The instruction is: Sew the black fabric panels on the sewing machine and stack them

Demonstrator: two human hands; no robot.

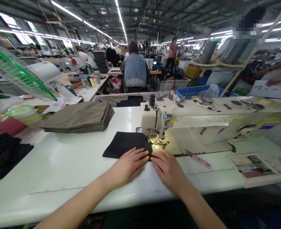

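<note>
A black piece of fabric (126, 143) lies flat on the sewing table, its right edge at the needle area of a white sewing machine (152, 119). My left hand (132, 163) rests on the fabric's near right part, fingers stretched out and lying flat. My right hand (166, 167) is just to the right, its fingers extended and their tips touching the fabric's near right edge. The two hands' fingertips almost meet in front of the lit presser foot (157, 142). Both thumbs are mostly hidden.
Pink-handled thread snips (201, 161) lie right of my right hand. A stack of grey-brown fabric pieces (79, 117) sits at the back left, dark fabric (4, 156) at far left. A fan (21, 70) stands behind them. A parts tray (257, 168) is at right; other people work beyond.
</note>
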